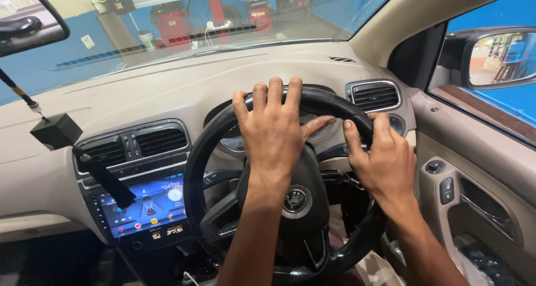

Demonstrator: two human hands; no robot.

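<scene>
While we look down from the driver's seat, the wheel (212, 169) sits near centre, a black ring in front of the beige dashboard (167, 90). Our left hand (273, 130) lies flat over the top of the rim, palm down, fingers (276, 90) extended and spread across it rather than curled; the thumb points right along the rim. This hand is released, resting on the wheel without clasping it. Our right hand (385, 160) is clenched around the upper right section of the rim, thumb (350, 138) upright against its inner face, the other fingers wrapped out of sight behind it. Both forearms cross the hub (296, 199) region from the near edge.

Left of the wheel we see a lit screen (146, 205) set in the console, with two vents (134, 143) above it. A black mount (56, 131) on an arm stands in front of those vents. Right of the wheel we note a round-cornered vent (374, 95), then the door panel (480, 152) with its switches (446, 190). At far right, the side mirror (499, 57) shows through the window; at far left, the interior mirror (28, 23) hangs above the windscreen.
</scene>
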